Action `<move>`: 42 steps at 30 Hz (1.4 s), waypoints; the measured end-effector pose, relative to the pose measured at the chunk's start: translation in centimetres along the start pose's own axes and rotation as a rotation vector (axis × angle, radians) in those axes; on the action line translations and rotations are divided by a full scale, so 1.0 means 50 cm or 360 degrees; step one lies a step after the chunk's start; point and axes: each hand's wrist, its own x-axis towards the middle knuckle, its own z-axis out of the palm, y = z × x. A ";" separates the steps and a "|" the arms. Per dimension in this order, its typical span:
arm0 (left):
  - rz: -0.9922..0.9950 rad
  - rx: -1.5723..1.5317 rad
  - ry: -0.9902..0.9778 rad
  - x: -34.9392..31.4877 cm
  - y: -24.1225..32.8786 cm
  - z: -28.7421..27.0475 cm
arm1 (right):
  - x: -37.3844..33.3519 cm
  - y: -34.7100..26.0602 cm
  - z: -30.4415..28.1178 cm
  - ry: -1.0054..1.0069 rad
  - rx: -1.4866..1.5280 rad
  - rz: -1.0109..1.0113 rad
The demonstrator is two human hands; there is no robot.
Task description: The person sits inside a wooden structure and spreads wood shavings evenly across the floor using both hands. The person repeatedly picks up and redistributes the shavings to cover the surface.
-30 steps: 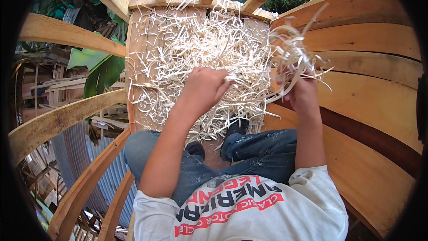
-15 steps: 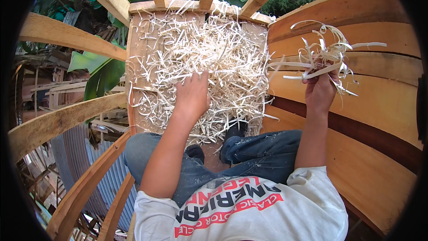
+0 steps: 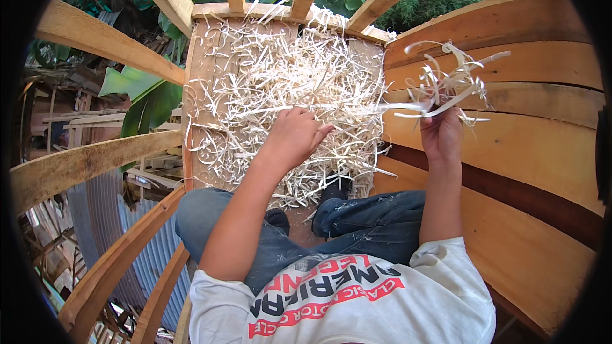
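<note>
Shavings (image 3: 449, 83) sit pinched in your right hand (image 3: 441, 130), raised beside the planked wall (image 3: 529, 153). Your left hand (image 3: 294, 137) rests loosely curled on the pile (image 3: 287, 83) (not clearly gripping). Loose curls could slip over the platform edge (image 3: 190, 121); open gaps sit left.

A flat wooden platform (image 3: 199, 89) set between curved wooden ribs carries a thick, loose heap of pale wood shavings (image 3: 287, 83) spread across most of it.
</note>
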 end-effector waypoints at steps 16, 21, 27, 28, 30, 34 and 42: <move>-0.0791 0.0388 -0.0959 -0.040 -0.010 -0.017 | 0.066 0.097 0.014 -0.0266 -0.1215 0.0197; -0.0807 0.0340 -0.0815 -0.061 -0.002 -0.027 | 0.325 0.197 0.022 -0.0173 -0.1117 0.0269; -0.0697 0.0420 -0.0488 -0.120 0.034 -0.039 | 0.615 0.219 0.117 0.0110 -0.1287 0.0095; -0.0668 0.0394 -0.0479 -0.126 0.048 -0.044 | 0.688 0.195 0.136 0.0185 -0.1277 -0.0069; -0.0664 0.0377 -0.0446 -0.146 0.077 -0.064 | 0.796 0.136 0.189 0.0130 -0.1795 -0.0263; -0.0761 0.0311 -0.0479 -0.184 0.107 -0.078 | 0.761 0.138 0.266 -0.0076 -0.2114 -0.0168; -0.0676 0.0202 -0.0547 -0.131 0.121 -0.066 | 0.713 0.254 0.080 -0.0633 -0.2198 0.0833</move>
